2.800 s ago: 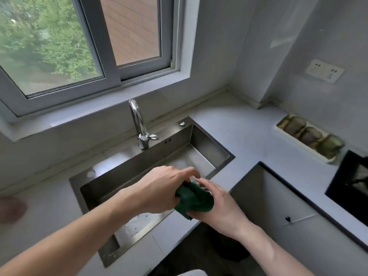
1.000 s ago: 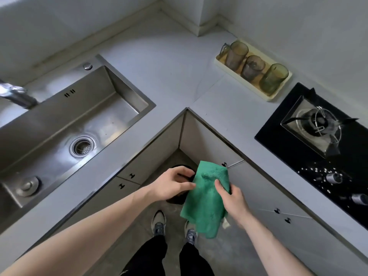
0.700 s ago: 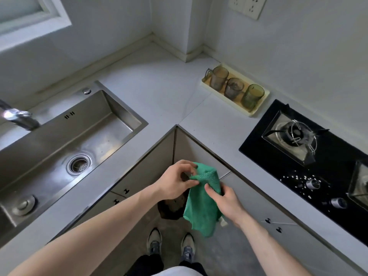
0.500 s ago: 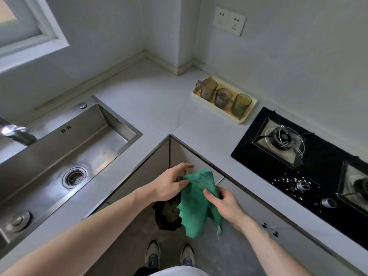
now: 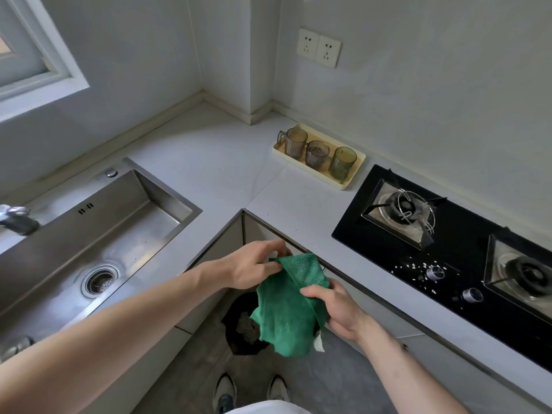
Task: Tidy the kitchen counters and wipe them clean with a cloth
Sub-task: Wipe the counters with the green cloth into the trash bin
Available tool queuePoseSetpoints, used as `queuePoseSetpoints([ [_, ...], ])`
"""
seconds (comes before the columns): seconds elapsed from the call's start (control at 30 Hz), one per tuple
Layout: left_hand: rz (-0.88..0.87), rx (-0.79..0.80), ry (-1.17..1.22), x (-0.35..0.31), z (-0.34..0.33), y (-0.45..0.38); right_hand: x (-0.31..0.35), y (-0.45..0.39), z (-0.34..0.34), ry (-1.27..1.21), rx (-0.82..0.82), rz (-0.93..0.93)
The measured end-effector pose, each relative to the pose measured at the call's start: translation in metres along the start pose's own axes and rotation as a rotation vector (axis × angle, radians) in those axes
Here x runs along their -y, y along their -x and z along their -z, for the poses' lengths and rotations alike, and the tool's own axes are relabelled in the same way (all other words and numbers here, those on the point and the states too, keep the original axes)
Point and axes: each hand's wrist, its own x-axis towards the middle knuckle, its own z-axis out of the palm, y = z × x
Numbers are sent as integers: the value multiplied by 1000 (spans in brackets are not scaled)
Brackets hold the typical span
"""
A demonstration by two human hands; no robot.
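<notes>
A green cloth [image 5: 288, 306] hangs in the air in front of the counter's inner corner, over the floor. My left hand [image 5: 254, 265] pinches its upper left edge. My right hand [image 5: 336, 309] grips its right side, thumb on top. A small white tag dangles from the cloth's lower right. The grey L-shaped counter [image 5: 227, 168] runs from the sink round to the hob. White crumbs [image 5: 415, 268] lie scattered on the black hob by its knobs.
A steel sink [image 5: 98, 234] with a tap [image 5: 18, 219] is on the left. A cream tray [image 5: 352, 182] holding three tinted cups sits by the wall. The black gas hob [image 5: 460, 252] is on the right. A dark bin [image 5: 242, 324] stands on the floor below the cloth.
The cloth went from a squeezed ball over the sink to a hanging sheet spread between both hands at the counter corner. My view swung right and lifted toward the hob and wall.
</notes>
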Motion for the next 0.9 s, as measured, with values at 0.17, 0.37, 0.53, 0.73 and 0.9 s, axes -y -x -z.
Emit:
queuePoseSetpoints([
  [0.17, 48, -13, 228, -2, 1, -1, 5, 9, 7, -4, 9, 20],
  [0.37, 196, -17, 500, 7, -5, 0, -3, 7, 9, 93, -110, 101],
  [0.53, 495, 131, 901, 21, -17, 6, -9, 8, 4, 110, -142, 66],
  [0.73, 287, -133, 621, 19, -24, -5, -20, 0, 9, 109, -31, -69],
  [0.9, 371, -133, 461, 43, -38, -6, -48, -23, 8, 168, -186, -78],
])
